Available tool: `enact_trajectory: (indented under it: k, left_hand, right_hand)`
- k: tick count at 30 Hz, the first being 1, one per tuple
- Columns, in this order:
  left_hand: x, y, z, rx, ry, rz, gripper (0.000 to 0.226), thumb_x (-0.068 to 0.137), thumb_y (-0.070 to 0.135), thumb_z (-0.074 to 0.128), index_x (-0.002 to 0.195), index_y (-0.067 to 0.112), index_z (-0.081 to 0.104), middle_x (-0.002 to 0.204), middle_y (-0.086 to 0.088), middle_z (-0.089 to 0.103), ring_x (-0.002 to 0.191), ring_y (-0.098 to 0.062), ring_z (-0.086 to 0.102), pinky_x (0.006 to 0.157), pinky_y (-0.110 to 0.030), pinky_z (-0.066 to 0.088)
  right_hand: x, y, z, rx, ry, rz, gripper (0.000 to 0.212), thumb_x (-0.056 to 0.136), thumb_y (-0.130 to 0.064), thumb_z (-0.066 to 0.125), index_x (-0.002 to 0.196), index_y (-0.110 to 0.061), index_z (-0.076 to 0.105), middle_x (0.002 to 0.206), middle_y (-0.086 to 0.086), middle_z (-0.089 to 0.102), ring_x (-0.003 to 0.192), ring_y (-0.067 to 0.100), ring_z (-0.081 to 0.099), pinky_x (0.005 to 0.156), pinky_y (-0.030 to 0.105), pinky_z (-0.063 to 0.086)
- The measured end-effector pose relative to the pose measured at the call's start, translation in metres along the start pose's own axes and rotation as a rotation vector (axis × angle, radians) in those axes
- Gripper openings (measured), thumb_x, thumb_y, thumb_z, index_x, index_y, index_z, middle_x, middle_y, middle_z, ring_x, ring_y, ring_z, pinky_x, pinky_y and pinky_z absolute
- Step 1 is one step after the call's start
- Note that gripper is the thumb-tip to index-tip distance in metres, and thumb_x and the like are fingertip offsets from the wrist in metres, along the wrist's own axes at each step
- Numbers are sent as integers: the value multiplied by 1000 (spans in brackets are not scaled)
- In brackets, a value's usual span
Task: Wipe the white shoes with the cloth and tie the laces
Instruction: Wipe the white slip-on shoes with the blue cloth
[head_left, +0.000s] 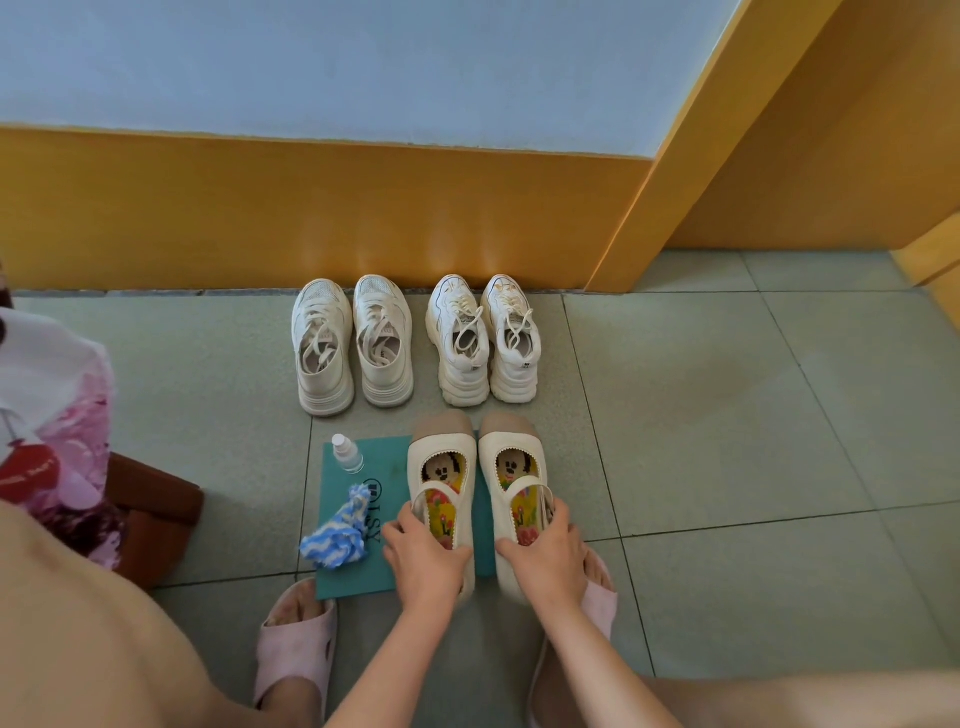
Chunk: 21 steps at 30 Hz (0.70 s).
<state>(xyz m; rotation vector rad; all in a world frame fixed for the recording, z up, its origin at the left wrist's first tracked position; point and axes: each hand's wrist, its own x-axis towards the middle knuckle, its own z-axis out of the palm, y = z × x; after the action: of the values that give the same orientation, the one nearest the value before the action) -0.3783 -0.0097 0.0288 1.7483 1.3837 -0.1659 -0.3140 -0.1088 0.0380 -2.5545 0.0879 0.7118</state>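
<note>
While the fingers (404, 524) of the left hand (426, 561) are curling round the heel rim of one cream strap shoe (441, 467), the fingers (561, 514) of the right hand (545, 558) are clamping on the strap side of the other strap shoe (511, 457). Neither hand is holding the cloth (337, 540), which is lying bunched near the left edge of the teal mat (363, 582). Sliding the gripped shoe leftward is risking a knock to the spray bottle (347, 454) standing at the mat's far left corner. On the floor (727, 415) beyond, the white sneakers (384, 322) are sitting with laces (470, 322) loose, where a dragging damp cloth could be snagging them.
</note>
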Motion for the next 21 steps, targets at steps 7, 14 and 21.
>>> enact_trajectory:
  k: [7, 14, 21]
  left_hand:
    - [-2, 9, 5, 73, -6, -38, 92, 71, 27, 76, 140, 7, 18, 140, -15, 21, 129, -34, 26, 98, -44, 38]
    - [9, 23, 8, 107, 66, -77, 102, 66, 38, 79, 140, 7, 16, 139, -14, 26, 130, -33, 28, 99, -48, 37]
    - [16, 23, 15, 116, 142, -86, 94, 64, 42, 80, 133, 5, 28, 130, -14, 35, 123, -32, 36, 92, -47, 41]
  right_hand:
    - [-2, -1, 1, -56, 1, -8, 88, 75, -37, 74, 142, -19, 20, 133, 9, 43, 121, 25, 44, 85, 31, 42]
    - [8, -12, 4, -104, -26, 46, 112, 71, -52, 73, 148, -16, 0, 139, 14, 35, 127, 29, 39, 99, 37, 38]
    - [19, -15, 9, -187, 32, 17, 110, 67, -54, 74, 145, -16, 8, 135, 10, 36, 122, 25, 44, 89, 33, 45]
